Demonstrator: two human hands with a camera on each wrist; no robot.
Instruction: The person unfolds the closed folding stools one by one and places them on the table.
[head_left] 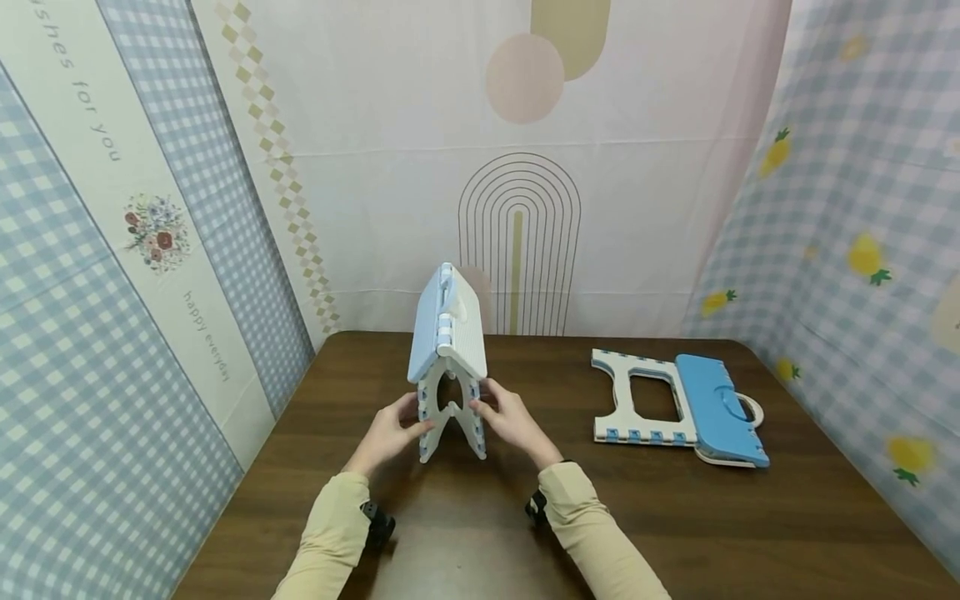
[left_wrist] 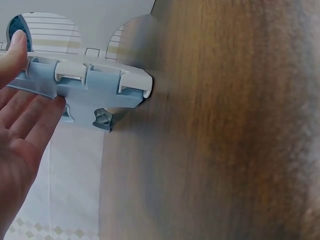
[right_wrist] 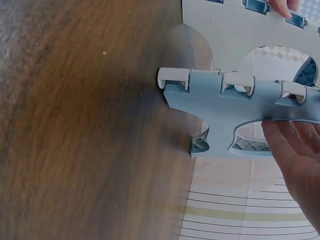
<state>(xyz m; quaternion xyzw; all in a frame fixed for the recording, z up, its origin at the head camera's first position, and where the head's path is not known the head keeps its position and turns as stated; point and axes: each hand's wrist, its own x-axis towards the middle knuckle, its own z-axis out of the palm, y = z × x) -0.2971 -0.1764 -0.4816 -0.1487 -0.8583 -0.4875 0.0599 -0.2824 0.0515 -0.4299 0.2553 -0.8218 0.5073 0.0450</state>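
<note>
A blue-and-white folding stool [head_left: 463, 325] stands upright in front of me, its seat halves folded down like a peaked roof and its legs partly spread. My left hand [head_left: 390, 433] holds the left leg panel, thumb at the front edge and fingers along the outer side. On the opposite leg panel, my right hand [head_left: 516, 417] grips in the same way. Both wrist views show the hinged blue-and-white leg edge, with the left hand [left_wrist: 22, 120] and right hand [right_wrist: 297, 155] against it. The leg feet are close over the brown table [head_left: 480, 525].
A second folding stool [head_left: 720, 408], blue and white, lies folded flat on the right of the table, its white carry handle [head_left: 752, 410] pointing right. Behind the table hangs a patterned cloth [head_left: 375, 208], with checked cloths [head_left: 877, 217] at the sides.
</note>
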